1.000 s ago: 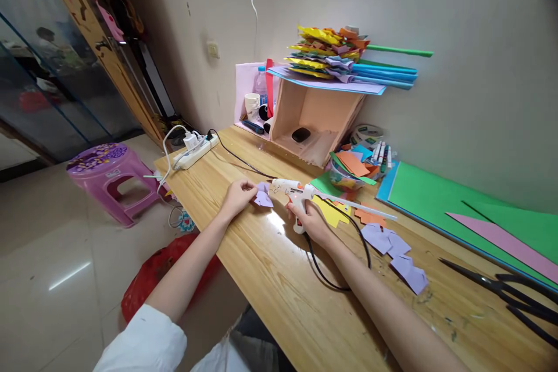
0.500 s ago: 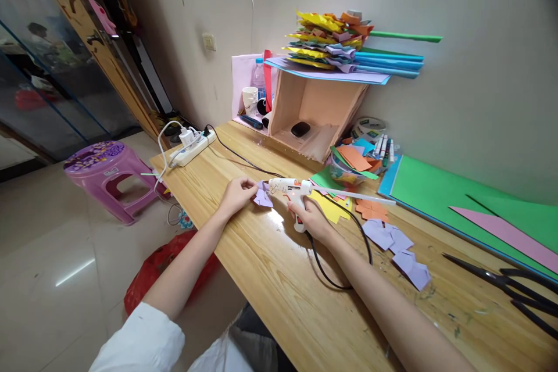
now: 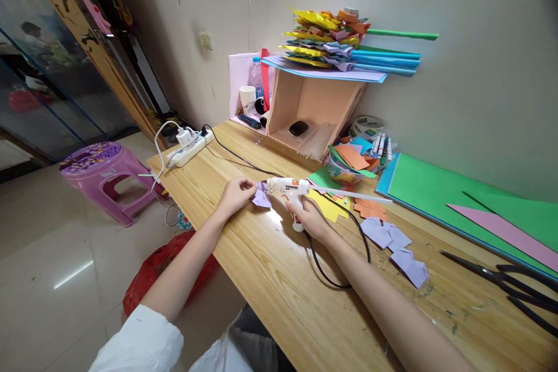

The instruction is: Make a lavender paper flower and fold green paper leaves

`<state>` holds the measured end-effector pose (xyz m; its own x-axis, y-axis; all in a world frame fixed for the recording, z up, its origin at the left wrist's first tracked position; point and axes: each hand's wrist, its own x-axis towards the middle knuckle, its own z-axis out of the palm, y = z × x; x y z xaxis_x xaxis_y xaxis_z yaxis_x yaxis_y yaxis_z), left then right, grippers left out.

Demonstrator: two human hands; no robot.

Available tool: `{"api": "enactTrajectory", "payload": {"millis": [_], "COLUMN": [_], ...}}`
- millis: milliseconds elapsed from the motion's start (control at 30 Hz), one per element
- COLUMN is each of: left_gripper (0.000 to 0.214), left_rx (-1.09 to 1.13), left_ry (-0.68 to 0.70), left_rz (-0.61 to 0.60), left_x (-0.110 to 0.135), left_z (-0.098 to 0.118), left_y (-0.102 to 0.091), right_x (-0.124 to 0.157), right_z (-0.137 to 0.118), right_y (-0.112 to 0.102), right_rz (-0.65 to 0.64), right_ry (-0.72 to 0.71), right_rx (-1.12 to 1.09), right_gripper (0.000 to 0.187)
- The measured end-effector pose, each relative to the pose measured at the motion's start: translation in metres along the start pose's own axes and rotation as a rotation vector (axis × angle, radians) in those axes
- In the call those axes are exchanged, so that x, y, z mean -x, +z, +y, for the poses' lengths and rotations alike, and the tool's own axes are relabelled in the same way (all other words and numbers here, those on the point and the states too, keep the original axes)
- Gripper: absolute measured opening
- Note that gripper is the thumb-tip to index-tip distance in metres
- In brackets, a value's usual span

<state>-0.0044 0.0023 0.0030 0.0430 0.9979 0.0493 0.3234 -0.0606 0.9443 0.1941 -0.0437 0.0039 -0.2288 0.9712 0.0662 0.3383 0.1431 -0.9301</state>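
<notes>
My left hand [image 3: 235, 193] pinches a small folded purple paper piece [image 3: 262, 197] against the wooden table [image 3: 279, 279]. My right hand [image 3: 310, 218] is wrapped round the grip of a white hot glue gun [image 3: 290, 188], whose nozzle points left at the purple piece. A white glue stick [image 3: 361, 195] sticks out of the gun's back, and its black cord [image 3: 331, 256] loops across the table.
Several folded purple pieces [image 3: 394, 247] lie to the right, with orange and yellow scraps [image 3: 344, 204]. Black scissors [image 3: 505, 285] lie at far right on the table, green card sheets [image 3: 457, 197] behind. A wooden box [image 3: 311, 113] carries stacked paper. A power strip [image 3: 187, 148] sits at the left end; a purple stool [image 3: 98, 177] stands on the floor.
Only the view has shifted slightly. Both hands keep their places, the glue gun's nozzle still at the purple piece.
</notes>
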Motion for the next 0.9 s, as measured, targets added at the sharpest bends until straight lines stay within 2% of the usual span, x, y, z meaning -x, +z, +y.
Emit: {"api": "enactTrajectory", "payload": {"millis": [167,467,767,900], "left_gripper": [0.013,0.014,0.016,0.015], "left_rx": [-0.003,-0.002,0.008,0.007], "left_ry": [0.007,0.016,0.023,0.023], "left_rz": [0.009,0.031,0.028,0.029], "left_x": [0.000,-0.001,-0.002,-0.001], "left_z": [-0.001,-0.003,-0.006,-0.006], "left_y": [-0.001,-0.002,-0.003,-0.003], "right_x": [0.000,0.001,-0.004,-0.004], "right_z": [0.000,-0.007,0.009,0.008], "right_y": [0.000,-0.003,0.000,0.000], "right_rz": [0.037,0.011,0.082,0.096], "right_ry": [0.005,-0.011,-0.010,-0.025], "right_rx": [0.021,0.043,0.063,0.083], "right_gripper": [0.027,0.026,0.030,0.031]}}
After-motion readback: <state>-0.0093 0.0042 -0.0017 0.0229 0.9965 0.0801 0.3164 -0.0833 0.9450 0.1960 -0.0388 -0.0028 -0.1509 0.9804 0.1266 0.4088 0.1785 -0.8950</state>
